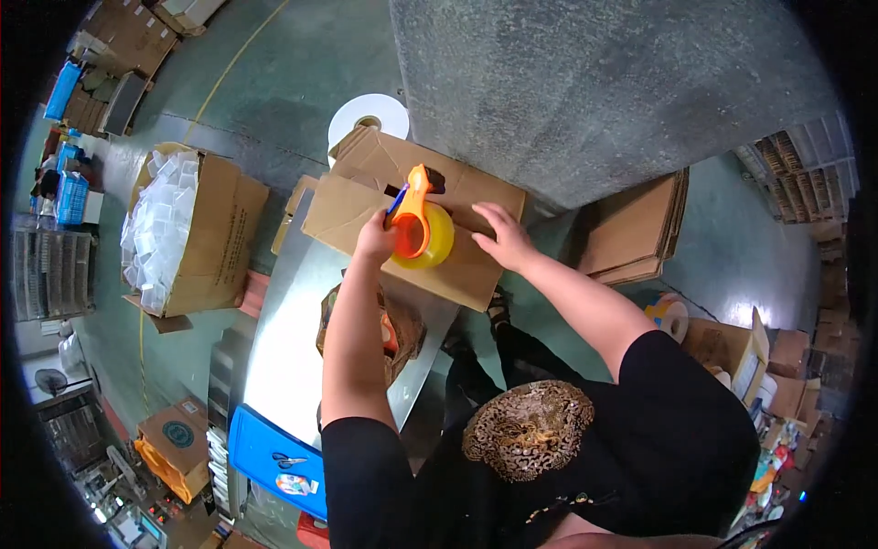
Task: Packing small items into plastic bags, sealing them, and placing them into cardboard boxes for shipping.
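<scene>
My left hand (375, 238) is closed round an orange tape dispenser (418, 188) loaded with a roll of yellow tape (439, 240). A slim blue pen-like thing (397, 203) sticks up beside the same hand; whether the fingers grip it too is hard to see. Beneath the dispenser lies a brown cardboard box (466, 279) with its flaps folded over, on a shiny metal table (283, 339). My right hand (505, 236) rests at the box's right side, fingers spread, holding nothing. Under my left forearm, partly hidden, is an open brown bag (402, 343) with something orange-red in it.
A blue tray (251, 448) with scissors (289, 460) stands at the table's near left. Left of the table, a large carton (215, 238) is full of white plastic pieces. A grey pillar (585, 101) rises beyond the box; flattened cardboard (631, 229) leans at right.
</scene>
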The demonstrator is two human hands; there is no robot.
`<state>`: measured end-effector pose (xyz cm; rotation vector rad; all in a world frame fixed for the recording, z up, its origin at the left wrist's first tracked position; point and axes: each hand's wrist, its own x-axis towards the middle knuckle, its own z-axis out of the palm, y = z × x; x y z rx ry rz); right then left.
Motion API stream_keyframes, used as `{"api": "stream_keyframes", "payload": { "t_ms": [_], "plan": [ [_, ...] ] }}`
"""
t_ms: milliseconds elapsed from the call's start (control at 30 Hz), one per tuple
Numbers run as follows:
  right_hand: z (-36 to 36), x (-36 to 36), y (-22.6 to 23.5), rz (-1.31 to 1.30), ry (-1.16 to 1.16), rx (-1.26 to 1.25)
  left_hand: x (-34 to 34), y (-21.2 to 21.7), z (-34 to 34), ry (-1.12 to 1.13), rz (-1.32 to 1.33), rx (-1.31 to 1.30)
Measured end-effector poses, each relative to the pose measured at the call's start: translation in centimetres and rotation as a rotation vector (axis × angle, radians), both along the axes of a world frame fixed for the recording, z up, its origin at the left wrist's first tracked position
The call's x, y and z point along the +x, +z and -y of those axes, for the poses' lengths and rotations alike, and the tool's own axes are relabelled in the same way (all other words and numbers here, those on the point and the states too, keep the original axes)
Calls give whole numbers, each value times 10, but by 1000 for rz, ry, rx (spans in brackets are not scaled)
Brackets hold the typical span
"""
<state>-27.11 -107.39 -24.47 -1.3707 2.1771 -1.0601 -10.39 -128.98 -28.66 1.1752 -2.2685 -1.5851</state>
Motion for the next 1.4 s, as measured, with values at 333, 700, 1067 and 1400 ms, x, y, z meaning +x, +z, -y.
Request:
{"api": "stream_keyframes", "payload": {
  "t_ms": [333,700,1067,1400],
  "plan": [
    [19,4,78,-220,404,-339,15,66,-48,67,-285,709],
    [-20,37,177,824,199,-177,74,149,-110,-125,-327,793],
    [-18,54,222,481,259,-180,109,179,-109,-428,-303,492],
    [2,72,230,21,371,-281,106,205,-113,-521,-28,143]
  ]
}}
